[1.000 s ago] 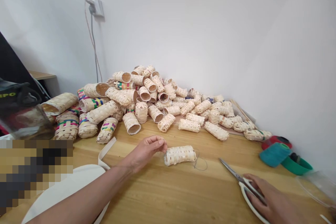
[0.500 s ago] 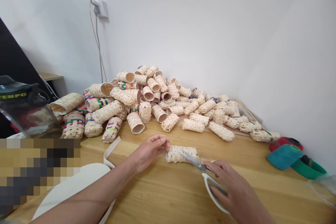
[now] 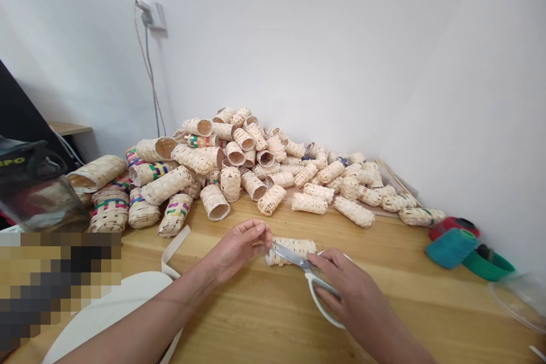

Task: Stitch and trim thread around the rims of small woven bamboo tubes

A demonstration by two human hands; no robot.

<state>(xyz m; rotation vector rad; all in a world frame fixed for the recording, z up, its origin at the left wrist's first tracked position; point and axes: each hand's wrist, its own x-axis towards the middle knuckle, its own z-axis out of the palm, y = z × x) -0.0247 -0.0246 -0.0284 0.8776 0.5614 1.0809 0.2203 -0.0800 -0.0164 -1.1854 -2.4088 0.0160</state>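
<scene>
brown wood grain runs along the tabletop [image 3: 239, 324] in front of the person, who leans both forearms in over it. nearest to us, on the person's left, sits a flat white piece with a rounded edge [image 3: 106, 307], partly under the left forearm, and close by it a pale strap [image 3: 173, 247] curls up on its side.

the right hand [image 3: 350, 290] has hold of white-handled scissors [image 3: 294, 256], fingers through the loops, blades pointing left. their tips reach right up beside the fingertips of the left hand [image 3: 247, 244], whose thumb and fingers are drawn in toward each other; from here i cannot tell whether they grip anything. one small woven tube [image 3: 301, 244] lies on its side on the wood, just behind the blades, which cover part of it, its left end near the left hand.

further back on the right are a blue-green thread cone [image 3: 450, 248], a red one behind it and a green bowl [image 3: 490, 268]. beyond the hands a big heap of woven tubes [image 3: 230, 185] spreads wide, mostly plain, some with coloured bands. behind it all rises a white wall [image 3: 319, 57] with a socket [image 3: 157, 16] and hanging cables.
</scene>
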